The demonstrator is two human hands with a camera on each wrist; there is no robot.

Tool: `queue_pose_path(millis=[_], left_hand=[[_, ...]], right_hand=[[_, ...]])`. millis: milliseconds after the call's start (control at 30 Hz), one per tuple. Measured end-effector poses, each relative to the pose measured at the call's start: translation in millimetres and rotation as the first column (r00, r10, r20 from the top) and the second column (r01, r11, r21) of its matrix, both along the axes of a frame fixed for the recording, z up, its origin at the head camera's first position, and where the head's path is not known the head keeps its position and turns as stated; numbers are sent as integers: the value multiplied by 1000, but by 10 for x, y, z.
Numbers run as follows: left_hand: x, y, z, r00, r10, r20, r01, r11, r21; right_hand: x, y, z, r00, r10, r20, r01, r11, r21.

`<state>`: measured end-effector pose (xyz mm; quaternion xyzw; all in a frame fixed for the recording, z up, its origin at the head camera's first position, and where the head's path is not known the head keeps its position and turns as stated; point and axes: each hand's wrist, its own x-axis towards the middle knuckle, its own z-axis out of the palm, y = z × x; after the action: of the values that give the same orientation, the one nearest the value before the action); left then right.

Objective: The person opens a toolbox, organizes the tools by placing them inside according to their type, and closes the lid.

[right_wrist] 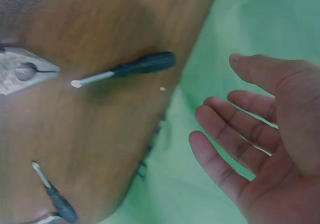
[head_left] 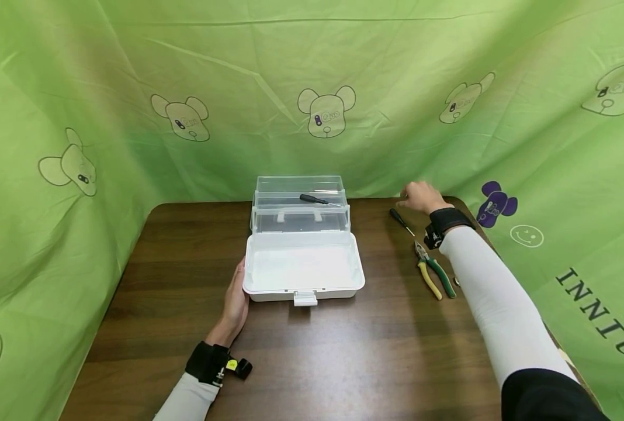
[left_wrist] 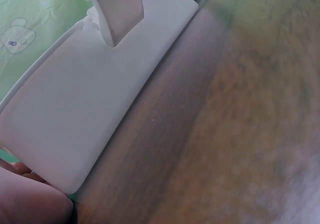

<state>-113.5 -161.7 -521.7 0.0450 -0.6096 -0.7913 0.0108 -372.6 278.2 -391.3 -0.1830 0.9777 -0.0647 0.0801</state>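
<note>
The white toolbox (head_left: 304, 263) stands open on the desk (head_left: 343, 362), a black-handled screwdriver (head_left: 314, 199) in its clear tray (head_left: 272, 200); the left grip (head_left: 235, 303) rests against the toolbox's left side, not closed round it. The right grip (head_left: 422, 197), fingers parted and holding nothing, is near a second screwdriver (head_left: 397, 216); pliers (head_left: 424, 255) lie just beside that screwdriver's tip

We see smooth white plastic on the box (head_left: 304, 263), glossy clear plastic on its upper section (head_left: 270, 221), shiny wood grain across the table (head_left: 322, 356), wrinkled cloth curtain (head_left: 249, 117), metal-tipped pliers (head_left: 437, 271).
</note>
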Motion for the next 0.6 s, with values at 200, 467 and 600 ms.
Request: queue_pose_path(millis=[200,467,600], left_hand=[[-8,1,-26,1000,-1,9,1,1000,-8],[-9,-3,-32,1000,2,2,-2,1000,-5],[-12,3,-34,1000,9,-5,-8,1000,5]], right_hand=[[36,30,-182,998,-44,55,45,999,-19],[39,44,-445,988,-117,99,119,993,-17],[40,42,-539,988,-131,85,134,991,-25]])
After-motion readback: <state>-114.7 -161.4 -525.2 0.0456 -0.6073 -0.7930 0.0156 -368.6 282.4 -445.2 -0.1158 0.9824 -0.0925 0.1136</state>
